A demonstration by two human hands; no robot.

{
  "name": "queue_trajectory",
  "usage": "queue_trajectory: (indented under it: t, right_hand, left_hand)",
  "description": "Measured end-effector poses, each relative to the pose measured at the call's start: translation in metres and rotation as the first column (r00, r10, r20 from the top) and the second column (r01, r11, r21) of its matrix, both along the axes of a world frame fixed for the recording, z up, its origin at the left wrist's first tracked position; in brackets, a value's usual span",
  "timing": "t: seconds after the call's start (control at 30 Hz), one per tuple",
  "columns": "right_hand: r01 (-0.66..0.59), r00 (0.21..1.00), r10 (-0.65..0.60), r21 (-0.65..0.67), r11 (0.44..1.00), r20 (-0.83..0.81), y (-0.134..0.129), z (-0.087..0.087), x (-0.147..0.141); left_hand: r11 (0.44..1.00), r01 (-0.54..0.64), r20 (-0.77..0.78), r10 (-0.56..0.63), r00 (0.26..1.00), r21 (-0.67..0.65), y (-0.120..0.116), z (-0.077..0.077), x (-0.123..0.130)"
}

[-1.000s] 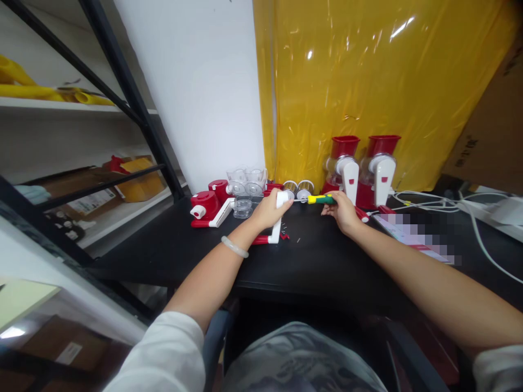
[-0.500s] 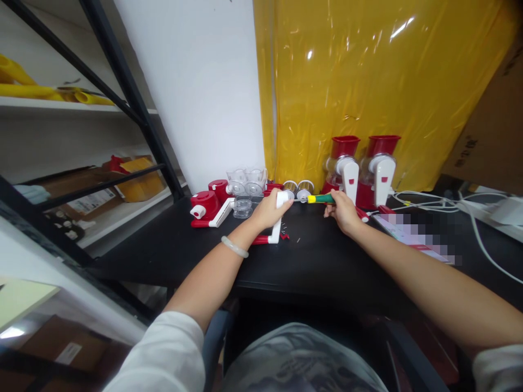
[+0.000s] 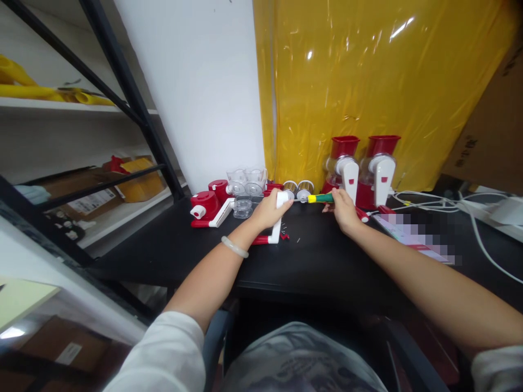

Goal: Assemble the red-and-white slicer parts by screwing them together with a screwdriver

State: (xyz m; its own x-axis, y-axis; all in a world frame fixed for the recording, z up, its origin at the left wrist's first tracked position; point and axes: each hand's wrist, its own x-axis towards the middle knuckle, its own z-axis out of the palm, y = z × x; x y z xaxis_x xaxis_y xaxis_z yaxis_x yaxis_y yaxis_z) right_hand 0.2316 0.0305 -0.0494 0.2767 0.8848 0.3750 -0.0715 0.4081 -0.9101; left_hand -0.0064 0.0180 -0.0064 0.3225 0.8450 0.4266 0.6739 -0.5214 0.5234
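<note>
My left hand is closed around the upper end of a white crank handle with a red grip, raised over the black table. In my right hand is a screwdriver with a green and yellow handle. It lies level, its shaft pointing left at the crank's upper end beside my left thumb. Whether the tip sits in a screw is too small to see. Under the crank lie a small red clip and several tiny screws.
Red grinder bases, clear plastic hoppers and metal grater drums stand at the back of the table. Two assembled red and white grinders stand further right, by white cables. A shelf rack is at left.
The fingers of my right hand have shifted slightly on the screwdriver's handle. My left hand and the crank handle have stayed in place.
</note>
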Motion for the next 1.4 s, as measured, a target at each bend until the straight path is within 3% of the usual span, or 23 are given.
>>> queue_trajectory:
  t: [0.3, 0.8, 1.4]
  right_hand:
    - [-0.051, 0.996, 0.045, -0.077, 0.996, -0.077, 0.0017, -0.0004, -0.0007]
    - [-0.108, 0.986, 0.096, -0.082, 0.991, -0.135, 0.0009, -0.0005, -0.0027]
    - [-0.023, 1.0, 0.023, -0.073, 0.997, 0.001, -0.0009, -0.0006, -0.0003]
  left_hand:
    - [1.0, 0.0, -0.008, 0.0, 1.0, -0.003, 0.0005, -0.0004, -0.0001]
    - [1.0, -0.007, 0.001, 0.007, 1.0, 0.021, -0.0009, 0.0003, 0.0004]
    - [0.999, -0.011, -0.016, 0.012, 1.0, 0.047, -0.0047, 0.0021, 0.0015]
